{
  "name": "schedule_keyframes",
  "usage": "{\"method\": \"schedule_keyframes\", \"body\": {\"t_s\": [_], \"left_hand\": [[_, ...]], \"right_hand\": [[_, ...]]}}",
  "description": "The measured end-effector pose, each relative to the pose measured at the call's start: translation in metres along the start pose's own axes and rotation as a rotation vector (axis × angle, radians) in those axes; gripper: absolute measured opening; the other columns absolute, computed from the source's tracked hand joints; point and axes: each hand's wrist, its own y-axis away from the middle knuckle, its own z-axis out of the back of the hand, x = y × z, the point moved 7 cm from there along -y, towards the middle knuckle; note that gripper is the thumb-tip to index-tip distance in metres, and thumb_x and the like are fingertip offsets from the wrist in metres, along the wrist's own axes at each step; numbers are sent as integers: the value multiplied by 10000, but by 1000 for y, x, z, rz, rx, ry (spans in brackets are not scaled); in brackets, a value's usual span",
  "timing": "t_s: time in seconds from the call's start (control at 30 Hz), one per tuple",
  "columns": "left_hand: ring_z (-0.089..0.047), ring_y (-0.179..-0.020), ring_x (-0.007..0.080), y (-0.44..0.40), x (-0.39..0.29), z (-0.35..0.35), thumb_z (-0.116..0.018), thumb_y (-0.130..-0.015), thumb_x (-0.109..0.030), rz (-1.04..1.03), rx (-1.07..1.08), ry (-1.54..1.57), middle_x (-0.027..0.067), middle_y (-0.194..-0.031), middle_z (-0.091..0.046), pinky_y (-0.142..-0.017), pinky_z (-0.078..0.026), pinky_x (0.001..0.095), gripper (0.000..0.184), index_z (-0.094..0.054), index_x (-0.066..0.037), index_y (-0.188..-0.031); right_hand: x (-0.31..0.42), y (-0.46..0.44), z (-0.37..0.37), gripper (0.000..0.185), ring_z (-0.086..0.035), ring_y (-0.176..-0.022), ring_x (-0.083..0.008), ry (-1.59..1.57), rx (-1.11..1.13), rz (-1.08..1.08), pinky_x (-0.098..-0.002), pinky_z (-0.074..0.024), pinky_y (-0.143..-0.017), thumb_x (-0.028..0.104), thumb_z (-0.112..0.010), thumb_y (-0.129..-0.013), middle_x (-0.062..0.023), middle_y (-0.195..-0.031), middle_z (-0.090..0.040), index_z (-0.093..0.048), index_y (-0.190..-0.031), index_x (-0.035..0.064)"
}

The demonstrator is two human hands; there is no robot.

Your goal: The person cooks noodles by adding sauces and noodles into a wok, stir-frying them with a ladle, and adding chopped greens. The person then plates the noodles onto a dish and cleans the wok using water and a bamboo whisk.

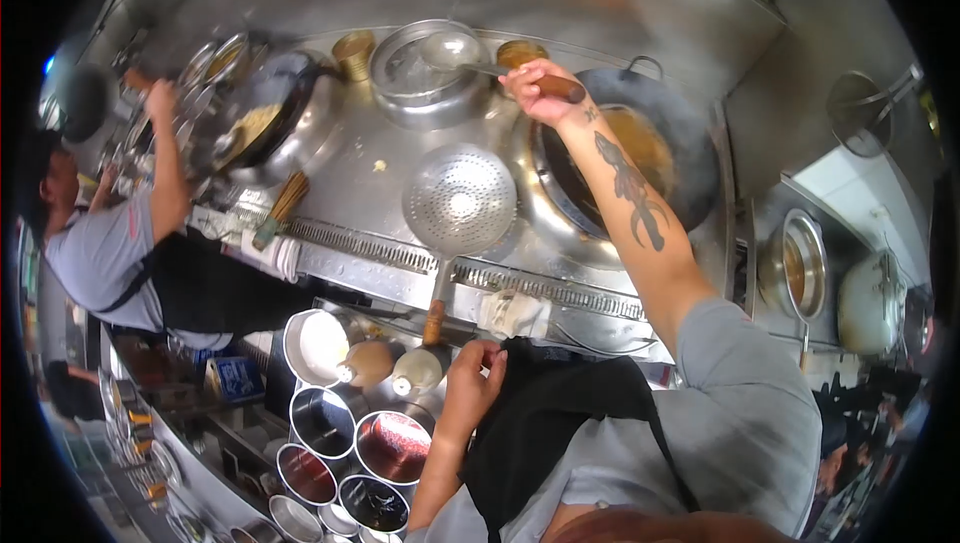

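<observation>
My right hand [540, 91] is closed around the wooden handle of a ladle [450, 50], reaching over the far side of the stove. The ladle's bowl is at the round metal pot [392, 91], which appears to hold water. Under my right forearm sits a wok [692, 158] with brownish liquid in it. My left hand [472, 383] is held low by my black apron, its fingers loosely curled, and no object shows in it. Near it, the wooden-handled perforated skimmer [460, 198] lies across the stove's front edge.
A co-worker [110, 253] stands at the left by another wok [285, 108] containing yellowish food. Two squeeze bottles [418, 371] and several metal seasoning containers [325, 423] are beside my left arm. A folded cloth [515, 315] and a bamboo brush [282, 208] lie along the drain grate.
</observation>
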Motion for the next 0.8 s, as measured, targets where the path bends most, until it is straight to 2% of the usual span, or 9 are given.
{"method": "schedule_keyframes", "body": {"t_s": [0.1, 0.23, 0.33, 0.37, 0.47, 0.53, 0.6, 0.67, 0.8], "left_hand": [[-570, -624, 206, -9, -17, -21, -650, -843, -52, -74, 77, 29, 126, -734, -578, -593, -467, 312, 108, -581, 11, -896], [-565, -633, 207, -19, -37, -57, -607, -876, -59, -112, 192, 107, 133, -751, -579, -601, -461, 304, 81, -583, 14, -904], [-554, -643, 179, -27, -56, -85, -582, -900, -74, -127, 270, 164, 116, -749, -578, -607, -455, 293, 93, -583, 18, -915], [-550, -646, 165, -29, -63, -94, -574, -908, -80, -137, 295, 179, 107, -747, -577, -610, -453, 290, 101, -582, 20, -920], [-547, -677, 138, -34, -81, -129, -554, -932, -108, -123, 400, 268, 72, -767, -585, -644, -453, 270, 135, -581, 24, -941], [-556, -733, 132, -36, -91, -153, -530, -950, -150, -88, 467, 335, 58, -825, -601, -685, -455, 260, 179, -581, 19, -982], [-572, -817, 134, -40, -98, -177, -494, -971, -211, -37, 518, 394, 55, -920, -623, -737, -458, 257, 246, -580, 7, -1046], [-580, -870, 150, -45, -90, -204, -458, -978, -289, 187, 550, 586, 70, -1008, -615, -769, -458, 268, 331, -559, -6, -1118], [-594, -955, 200, -66, -66, -265, -421, -960, -431, 515, 570, 865, 95, -1126, -593, -820, -461, 321, 491, -511, -21, -1214]], "right_hand": [[-1, 84, -23, 451, -529, -556, -94, 147, 53, 101, -251, -399, -484, -5, -470, -828, -33, -790, -466, -278, -1204, -162], [-8, 193, -27, 411, -536, -587, -75, 158, 35, 110, -249, -401, -489, 30, -485, -856, -29, -805, -486, -324, -1186, -153], [-6, 254, -12, 374, -549, -616, -70, 164, -65, 121, -249, -397, -504, 45, -489, -861, -23, -802, -494, -357, -1153, -147], [-1, 268, -4, 234, -557, -633, -59, 207, -111, 144, -238, -383, -513, 58, -493, -860, -11, -794, -494, -429, -1038, -81], [26, 284, 34, 97, -549, -624, -54, 186, -109, 71, -232, -371, -513, 65, -503, -854, -8, -798, -498, -452, -900, -3], [38, 301, 54, 66, -538, -610, -57, 353, -261, 190, -226, -365, -490, 71, -510, -839, 13, -717, -507, -464, -792, 64], [42, 319, 78, 94, -544, -582, -80, 566, -483, 303, -260, -380, -458, 87, -513, -831, 11, -663, -504, -470, -748, 89], [28, 348, 88, 87, -572, -574, -162, 913, -825, 373, -327, -449, -471, 126, -564, -797, -75, -689, -580, -538, -803, 44], [-17, 363, 111, 160, -580, -568, -190, 1265, -871, 587, -341, -485, -497, 63, -599, -786, -95, -748, -601, -538, -922, 4]]}}
